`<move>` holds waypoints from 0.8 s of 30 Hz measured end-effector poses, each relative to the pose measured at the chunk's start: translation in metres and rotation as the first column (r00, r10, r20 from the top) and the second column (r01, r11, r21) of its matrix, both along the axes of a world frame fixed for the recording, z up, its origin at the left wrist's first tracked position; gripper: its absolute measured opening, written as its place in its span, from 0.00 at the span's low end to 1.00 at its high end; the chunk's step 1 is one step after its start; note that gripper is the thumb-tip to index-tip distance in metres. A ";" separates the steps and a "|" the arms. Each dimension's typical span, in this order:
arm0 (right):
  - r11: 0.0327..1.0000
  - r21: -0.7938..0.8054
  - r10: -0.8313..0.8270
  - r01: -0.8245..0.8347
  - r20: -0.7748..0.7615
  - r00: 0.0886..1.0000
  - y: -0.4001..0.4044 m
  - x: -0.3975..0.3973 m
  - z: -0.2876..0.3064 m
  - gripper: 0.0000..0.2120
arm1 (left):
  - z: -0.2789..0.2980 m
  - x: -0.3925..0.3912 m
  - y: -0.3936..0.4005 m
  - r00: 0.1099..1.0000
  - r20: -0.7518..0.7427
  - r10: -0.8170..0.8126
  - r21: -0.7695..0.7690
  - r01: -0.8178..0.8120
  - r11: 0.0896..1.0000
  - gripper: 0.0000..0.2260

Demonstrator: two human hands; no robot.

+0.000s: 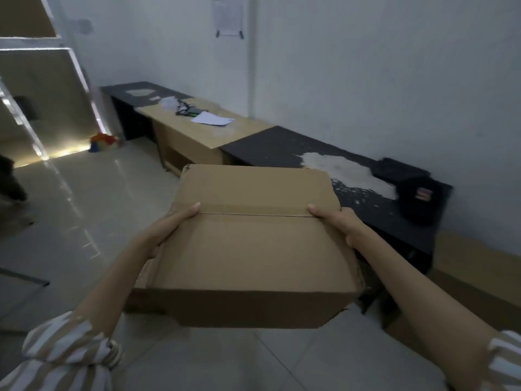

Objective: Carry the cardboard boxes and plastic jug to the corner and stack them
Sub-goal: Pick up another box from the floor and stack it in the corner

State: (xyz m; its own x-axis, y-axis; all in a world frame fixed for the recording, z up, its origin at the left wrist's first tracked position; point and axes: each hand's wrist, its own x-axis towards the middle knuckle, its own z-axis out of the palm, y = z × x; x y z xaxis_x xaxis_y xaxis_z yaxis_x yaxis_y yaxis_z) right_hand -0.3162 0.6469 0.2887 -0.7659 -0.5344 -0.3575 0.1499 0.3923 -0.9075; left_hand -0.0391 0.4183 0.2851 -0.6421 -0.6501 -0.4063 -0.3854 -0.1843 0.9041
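We hold one box [248, 244] between both hands, off the floor [84, 198] in front of us. The left hand [169, 227] presses its left side and the right hand [338, 224] its right, thumbs on the top flaps by the centre seam, fingers closed around the edges. The box sits squarely between the grips, its long axis running away from us, neither hand nearer. Below is pale glossy tile; along the wall [366, 80] on our right run low desks [253, 148] with papers [212, 119] and a dark cap [420, 196]. More cardboard [476, 266] lies lower right, perhaps the stack. We see no jug
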 end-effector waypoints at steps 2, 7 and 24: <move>0.998 0.012 -0.065 0.065 0.012 0.998 0.053 -0.015 0.000 0.40 | 0.000 -0.030 0.032 0.998 0.016 -0.066 -0.018 0.066 0.998 0.37; 0.975 0.030 -0.221 0.220 0.027 0.975 0.204 -0.052 -0.003 0.47 | -0.001 -0.113 0.144 0.980 0.015 -0.197 -0.027 0.197 0.980 0.33; 0.758 0.051 -0.651 0.650 0.013 0.759 0.678 -0.149 -0.022 0.36 | -0.045 -0.386 0.556 0.767 -0.014 -0.642 0.096 0.640 0.762 0.39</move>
State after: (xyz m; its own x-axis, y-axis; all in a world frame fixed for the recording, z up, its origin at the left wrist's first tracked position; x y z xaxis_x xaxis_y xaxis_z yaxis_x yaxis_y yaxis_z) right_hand -0.4647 1.3253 0.2663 -0.9131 0.1046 -0.3941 0.4077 0.2277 -0.8843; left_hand -0.4253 0.9745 0.2399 -0.8876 -0.0502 -0.4578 -0.4596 0.0327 0.8875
